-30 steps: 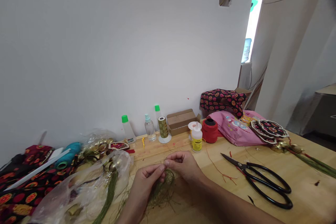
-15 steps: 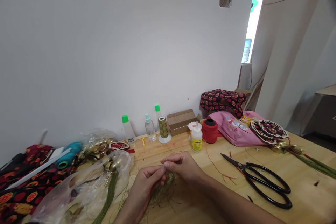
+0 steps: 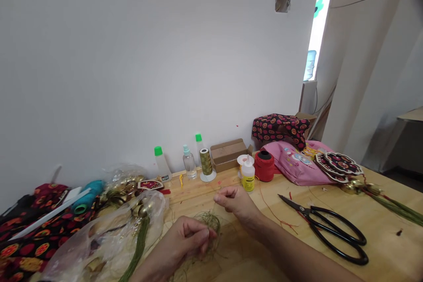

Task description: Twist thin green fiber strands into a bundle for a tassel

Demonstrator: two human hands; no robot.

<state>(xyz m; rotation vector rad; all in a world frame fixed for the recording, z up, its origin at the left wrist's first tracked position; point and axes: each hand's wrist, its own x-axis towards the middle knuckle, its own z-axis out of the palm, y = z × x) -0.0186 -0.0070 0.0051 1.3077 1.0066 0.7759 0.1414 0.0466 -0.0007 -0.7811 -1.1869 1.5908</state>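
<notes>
A loose tangle of thin green thread (image 3: pixel 209 221) lies on the wooden table (image 3: pixel 380 233) in front of me. My left hand (image 3: pixel 187 241) is closed in a pinch on the near side of the tangle. My right hand (image 3: pixel 235 201) is raised a little beyond it, fingers pinched on a single fine strand that runs down toward the tangle. The two hands are apart, with the thread between them.
Black scissors (image 3: pixel 330 228) lie to the right. A glue bottle (image 3: pixel 247 176), red thread spool (image 3: pixel 264 165), gold spool (image 3: pixel 205 161), small bottles (image 3: pixel 189 162) and a cardboard box (image 3: pixel 228 153) line the wall. A plastic bag (image 3: pixel 109 238) with green cords, patterned fabric (image 3: pixel 29 238) and a pink bag (image 3: pixel 297 161) flank the work area.
My hands were pinched together over the tangle. They have drawn apart: the right hand rose and moved away with a strand, the left dropped nearer to me.
</notes>
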